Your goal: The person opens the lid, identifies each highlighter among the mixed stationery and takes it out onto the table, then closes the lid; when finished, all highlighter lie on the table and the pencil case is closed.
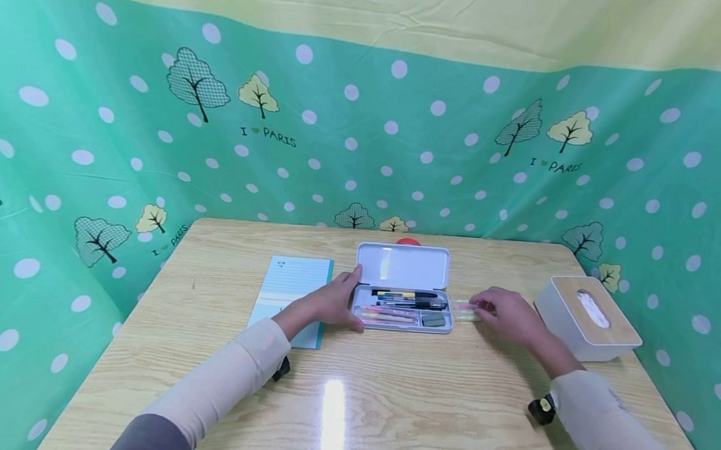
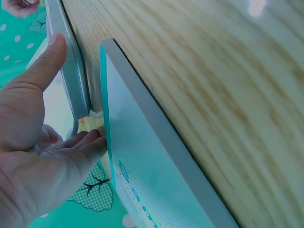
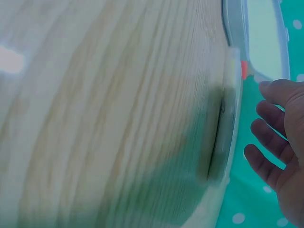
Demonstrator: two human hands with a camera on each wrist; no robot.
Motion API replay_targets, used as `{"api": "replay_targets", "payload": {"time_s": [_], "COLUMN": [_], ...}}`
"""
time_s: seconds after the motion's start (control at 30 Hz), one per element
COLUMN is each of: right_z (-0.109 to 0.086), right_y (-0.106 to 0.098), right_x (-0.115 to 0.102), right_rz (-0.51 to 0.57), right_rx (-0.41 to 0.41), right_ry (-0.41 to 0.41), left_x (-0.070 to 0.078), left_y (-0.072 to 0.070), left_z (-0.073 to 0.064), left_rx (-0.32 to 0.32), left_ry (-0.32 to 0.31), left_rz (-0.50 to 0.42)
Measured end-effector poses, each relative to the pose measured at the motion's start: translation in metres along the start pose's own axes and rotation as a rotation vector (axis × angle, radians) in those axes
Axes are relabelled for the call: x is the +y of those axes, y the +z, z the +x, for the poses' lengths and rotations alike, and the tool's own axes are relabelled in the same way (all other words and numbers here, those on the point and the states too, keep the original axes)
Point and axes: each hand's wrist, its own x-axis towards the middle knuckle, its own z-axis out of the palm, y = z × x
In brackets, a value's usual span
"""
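An open white pencil case [image 1: 403, 328] stands with its lid raised, holding several pens, pink and peach sticks and a dark grey block. At its left end is my left hand [image 1: 334, 298], thumb stretched along the front corner and fingers beside the lid. In the left wrist view that hand [image 2: 33, 142] spreads around the case's end. A small clear packet [image 1: 461, 312] with pink and yellow strips lies against the case's right side. My right hand [image 1: 505, 315] hovers over the packet's right end; in the right wrist view its loosely bent fingers [image 3: 268, 135] are apart and hold nothing.
A lined notepad [image 1: 293, 282] with a teal edge lies left of the case, partly under my left arm. A white tissue box [image 1: 594, 325] with a wooden lid stands at the right. Behind the raised lid peeks a red round object [image 1: 408, 241].
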Motion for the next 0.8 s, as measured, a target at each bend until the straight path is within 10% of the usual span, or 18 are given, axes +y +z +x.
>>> {"api": "replay_targets", "payload": {"time_s": [0.8], "right_z": [0.023], "right_y": [0.02], "right_x": [-0.067], "right_rz": [-0.003], "right_rx": [-0.082], "right_ry": [-0.197], "left_x": [0.0], "left_y": [0.0], "left_z": [-0.001], "left_rx": [0.003], "left_ry": [-0.003], "left_rz": [-0.001]}}
